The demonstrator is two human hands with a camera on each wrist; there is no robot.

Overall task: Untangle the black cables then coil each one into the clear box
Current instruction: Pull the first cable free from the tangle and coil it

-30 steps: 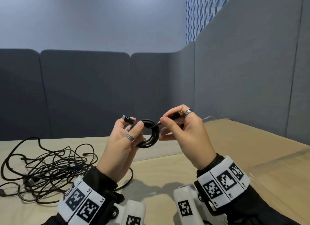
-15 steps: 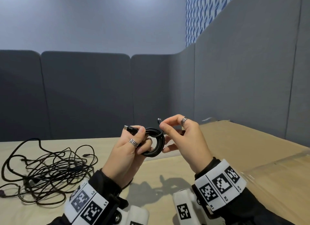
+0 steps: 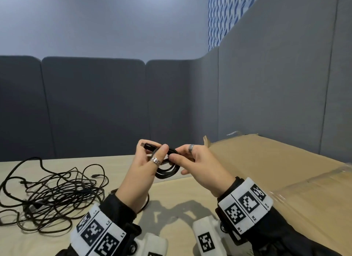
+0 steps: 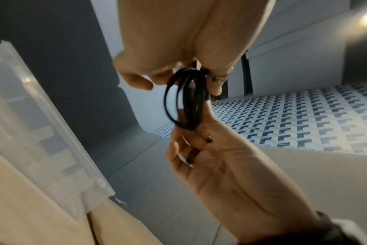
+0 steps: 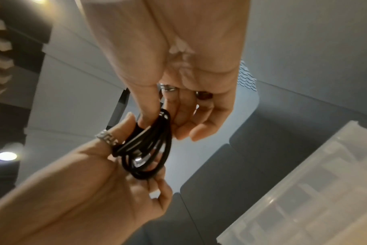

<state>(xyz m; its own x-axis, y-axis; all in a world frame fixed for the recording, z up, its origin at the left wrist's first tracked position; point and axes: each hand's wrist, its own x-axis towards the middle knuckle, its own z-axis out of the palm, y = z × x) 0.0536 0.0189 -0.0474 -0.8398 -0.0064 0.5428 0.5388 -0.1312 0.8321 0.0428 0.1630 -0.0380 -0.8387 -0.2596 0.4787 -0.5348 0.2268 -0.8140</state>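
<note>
A small coil of black cable (image 3: pixel 168 172) hangs in the air between both hands, above the table. My left hand (image 3: pixel 152 155) grips its left side, and a USB plug (image 3: pixel 148 146) sticks out over the fingers. My right hand (image 3: pixel 176 154) pinches the coil's top right between thumb and forefinger. The left wrist view shows the coil (image 4: pixel 184 102) edge-on between the hands. In the right wrist view a metal plug end lies among the loops of the coil (image 5: pixel 153 149). A tangle of black cables (image 3: pixel 53 194) lies on the table at the left. The clear box (image 5: pixel 304 199) shows only in the wrist views.
A flat cardboard box (image 3: pixel 266 160) fills the right side of the light wooden table (image 3: pixel 181 198). Grey padded partitions (image 3: pixel 95 107) close off the back and the right. The clear box (image 4: pixel 42 132) sits by the cardboard.
My right hand has let the cable's loose end go into the coil and now pinches the loops. The coil has tipped flatter, and the left hand has turned with it.
</note>
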